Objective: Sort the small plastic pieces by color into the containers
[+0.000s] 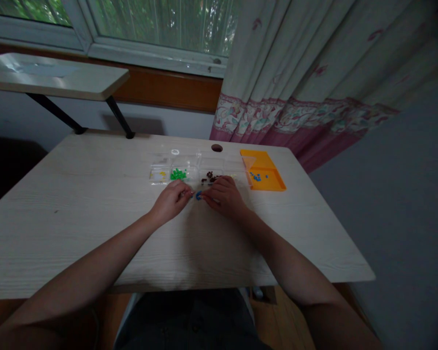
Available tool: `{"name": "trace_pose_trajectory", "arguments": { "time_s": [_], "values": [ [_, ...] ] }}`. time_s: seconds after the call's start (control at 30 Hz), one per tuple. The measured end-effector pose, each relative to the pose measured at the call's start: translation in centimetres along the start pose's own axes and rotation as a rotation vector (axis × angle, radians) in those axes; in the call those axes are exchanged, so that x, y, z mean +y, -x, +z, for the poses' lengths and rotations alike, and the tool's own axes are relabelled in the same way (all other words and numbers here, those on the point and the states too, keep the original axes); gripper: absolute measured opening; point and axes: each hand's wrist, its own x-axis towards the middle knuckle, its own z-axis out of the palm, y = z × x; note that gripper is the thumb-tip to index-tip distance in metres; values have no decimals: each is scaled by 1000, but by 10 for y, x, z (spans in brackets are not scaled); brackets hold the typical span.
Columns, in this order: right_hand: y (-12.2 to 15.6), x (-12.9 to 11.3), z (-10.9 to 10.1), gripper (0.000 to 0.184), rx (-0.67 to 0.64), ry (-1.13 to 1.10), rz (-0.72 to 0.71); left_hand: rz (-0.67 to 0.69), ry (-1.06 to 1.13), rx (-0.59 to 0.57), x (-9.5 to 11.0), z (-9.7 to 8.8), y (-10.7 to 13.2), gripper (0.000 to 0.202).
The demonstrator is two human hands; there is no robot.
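Note:
Above the middle of the desk, my left hand is closed in a pinch; a tiny, pale thing shows at its fingertips, too small to name. Just right of it, my right hand pinches a small blue piece between thumb and finger. The two sets of fingertips are close together but look apart. Behind them lies a clear compartment box with an open lid. It has small green pieces, dark brown pieces and a few yellow pieces. My right hand hides part of the box.
At right, an orange tray holds several small blue pieces. A cable hole is near the desk's back edge. A raised shelf on black legs stands at back left; a curtain hangs behind.

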Motion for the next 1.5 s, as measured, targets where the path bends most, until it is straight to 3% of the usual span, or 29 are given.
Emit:
{"name": "trace_pose_trajectory", "arguments": {
  "time_s": [0.37, 0.8, 0.9, 1.03, 1.3, 1.5],
  "values": [
    [-6, -17, 4, 17, 57, 11, -34, -6, 166, 43, 3, 6, 0, 26],
    [-2, -11, 2, 14, 97, 11, -54, 19, 27, 47, -2, -2, -1, 29],
    [-1, -3, -2, 17, 74, 30, 25, 26, -92, 69, -10, -6, -1, 24],
    [4, 15, -14, 24, 62, 101, 180, 40, -213, 5, -15, -7, 0, 27],
    [15, 54, -53, 32, -14, 402, 739, 49, -299, -49, -9, -5, -1, 16],
    [25, 66, -65, 34, -124, 502, 952, 34, -313, -74, -6, -5, -1, 10]
  ]
}}
